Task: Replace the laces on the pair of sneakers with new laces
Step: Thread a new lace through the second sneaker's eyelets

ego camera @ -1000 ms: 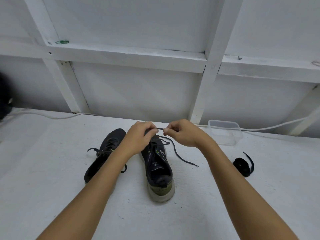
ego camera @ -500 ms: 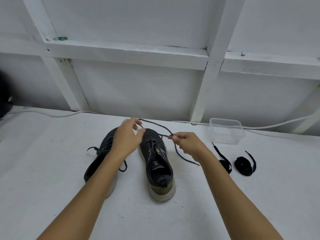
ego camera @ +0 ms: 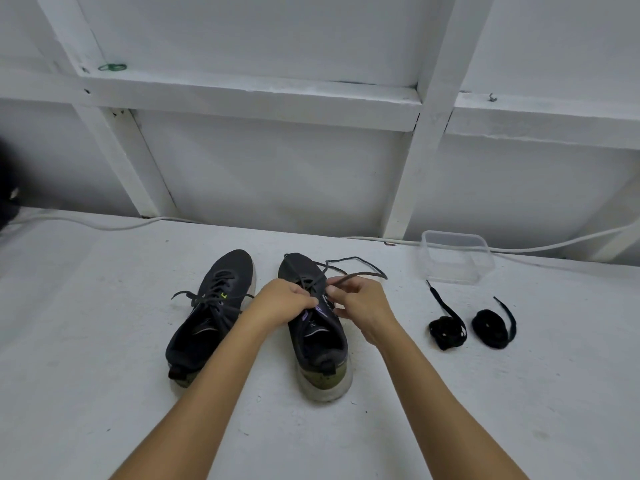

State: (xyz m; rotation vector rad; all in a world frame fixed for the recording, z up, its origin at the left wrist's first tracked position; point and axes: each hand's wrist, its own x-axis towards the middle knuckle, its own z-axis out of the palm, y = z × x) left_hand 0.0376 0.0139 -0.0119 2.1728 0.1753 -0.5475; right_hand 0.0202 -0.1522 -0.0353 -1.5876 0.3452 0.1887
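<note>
While right sneaker (ego camera: 313, 327) sits mid-counter (ego camera: 86, 341), old lace (ego camera: 356, 268) pinched by right hand (ego camera: 363, 306); left hand (ego camera: 284, 303) curled on lacing. Left sneaker (ego camera: 211, 306) just beside. Two coiled new laces (ego camera: 446, 330) (ego camera: 491, 327) right, near clear container (ego camera: 457, 254).

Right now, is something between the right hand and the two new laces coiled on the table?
Nothing visible. The right hand pinches the old lace over the right sneaker; the table between it and the coiled laces is bare.
</note>
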